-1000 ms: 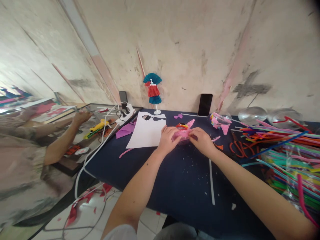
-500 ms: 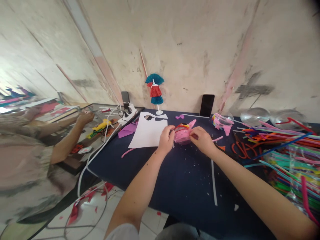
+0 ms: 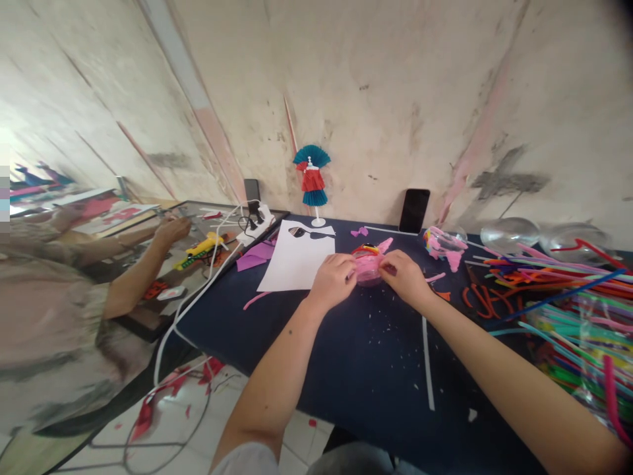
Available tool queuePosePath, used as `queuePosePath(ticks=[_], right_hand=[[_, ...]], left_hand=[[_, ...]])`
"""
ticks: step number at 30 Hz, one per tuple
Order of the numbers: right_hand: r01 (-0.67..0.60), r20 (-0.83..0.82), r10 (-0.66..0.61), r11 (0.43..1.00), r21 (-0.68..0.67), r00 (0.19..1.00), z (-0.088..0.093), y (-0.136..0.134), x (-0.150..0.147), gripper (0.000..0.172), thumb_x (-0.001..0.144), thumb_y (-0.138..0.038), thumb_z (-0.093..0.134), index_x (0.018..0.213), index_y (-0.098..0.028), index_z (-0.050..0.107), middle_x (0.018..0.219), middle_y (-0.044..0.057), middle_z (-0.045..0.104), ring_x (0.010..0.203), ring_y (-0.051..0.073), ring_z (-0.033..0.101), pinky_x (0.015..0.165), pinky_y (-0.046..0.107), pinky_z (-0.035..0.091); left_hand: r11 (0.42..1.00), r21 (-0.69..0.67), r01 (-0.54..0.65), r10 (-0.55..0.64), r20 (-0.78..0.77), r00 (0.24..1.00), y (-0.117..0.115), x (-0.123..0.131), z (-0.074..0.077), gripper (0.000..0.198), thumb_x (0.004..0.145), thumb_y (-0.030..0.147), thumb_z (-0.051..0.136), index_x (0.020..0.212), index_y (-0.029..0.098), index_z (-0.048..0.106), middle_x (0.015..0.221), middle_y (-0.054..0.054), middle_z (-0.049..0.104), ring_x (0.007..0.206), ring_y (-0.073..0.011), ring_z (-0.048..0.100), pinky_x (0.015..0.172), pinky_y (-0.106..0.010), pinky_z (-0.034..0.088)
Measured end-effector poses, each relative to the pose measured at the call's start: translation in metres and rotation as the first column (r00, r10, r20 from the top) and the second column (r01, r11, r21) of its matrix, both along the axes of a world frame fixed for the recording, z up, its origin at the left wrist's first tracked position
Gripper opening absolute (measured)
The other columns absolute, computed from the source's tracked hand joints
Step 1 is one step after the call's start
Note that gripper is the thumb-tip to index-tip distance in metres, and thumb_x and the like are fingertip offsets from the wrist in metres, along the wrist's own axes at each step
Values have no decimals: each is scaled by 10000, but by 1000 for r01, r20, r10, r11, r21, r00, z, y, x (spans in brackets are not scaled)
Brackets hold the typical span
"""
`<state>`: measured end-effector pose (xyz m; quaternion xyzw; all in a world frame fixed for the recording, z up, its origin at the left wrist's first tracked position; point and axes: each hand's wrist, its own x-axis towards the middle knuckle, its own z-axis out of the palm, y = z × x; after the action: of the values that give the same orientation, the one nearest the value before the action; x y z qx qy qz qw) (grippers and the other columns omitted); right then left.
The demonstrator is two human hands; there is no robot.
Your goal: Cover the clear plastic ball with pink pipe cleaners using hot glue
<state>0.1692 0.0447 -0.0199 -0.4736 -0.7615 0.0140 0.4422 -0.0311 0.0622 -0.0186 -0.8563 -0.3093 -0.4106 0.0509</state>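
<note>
On the dark blue tabletop (image 3: pixel 356 389) sits a pink fish-like craft (image 3: pixel 368 262), a clear plastic body wrapped in fuzzy pink stems with a red-yellow band and a dark eye on top. My left hand (image 3: pixel 333 280) is closed against its left side, with the fingertips curled out of sight. From the right, my right hand (image 3: pixel 403 274) pinches at the craft's side. Whatever lies between those fingertips is too small to make out. A similar finished-looking pink fish (image 3: pixel 446 246) rests farther back on the right.
Fuzzy craft stems (image 3: pixel 558 264) and orange-handled scissors (image 3: pixel 482 303) lie at right, with clear plastic domes (image 3: pixel 509 234) behind. A white sheet (image 3: pixel 297 264), phone (image 3: pixel 414 210) and paper-dress stand (image 3: pixel 315 188) are near the wall. Leftward are a power strip (image 3: pixel 256 227) and a co-worker's arm (image 3: pixel 133 270).
The view has shifted slightly, so everything sits a little farther right. My left hand has rolled over, its fingers curling closer round the craft's left side. My right hand still pinches the other side.
</note>
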Motion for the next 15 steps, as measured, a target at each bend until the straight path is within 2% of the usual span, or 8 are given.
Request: queuePosePath(ticks=[5, 10, 15], right_hand=[[5, 19, -5, 1000, 6, 1000, 2, 0, -1, 114, 728, -125, 546, 657, -212, 564, 745, 42, 595, 741, 189, 567, 679, 325, 485], [2, 11, -2, 1000, 11, 1000, 1, 2, -2, 109, 715, -120, 549, 653, -208, 566, 737, 41, 591, 726, 187, 567, 664, 318, 483], [15, 13, -15, 1000, -1, 1000, 1, 3, -1, 118, 713, -121, 547, 646, -215, 570, 739, 37, 595, 713, 185, 564, 669, 325, 484]], left_hand=[[997, 51, -60, 66, -116, 991, 1, 3, -4, 113, 780, 122, 523, 860, 160, 594, 962, -89, 632, 920, -205, 583, 853, -391, 484], [986, 144, -89, 102, -87, 991, 4, 7, -9, 104, 795, 112, 489, 777, 161, 579, 907, -74, 658, 873, -183, 612, 954, -425, 446], [984, 141, -108, 118, -67, 991, 4, 10, -9, 166, 807, 96, 450, 732, 177, 574, 890, -58, 680, 844, -167, 637, 1029, -479, 385]])
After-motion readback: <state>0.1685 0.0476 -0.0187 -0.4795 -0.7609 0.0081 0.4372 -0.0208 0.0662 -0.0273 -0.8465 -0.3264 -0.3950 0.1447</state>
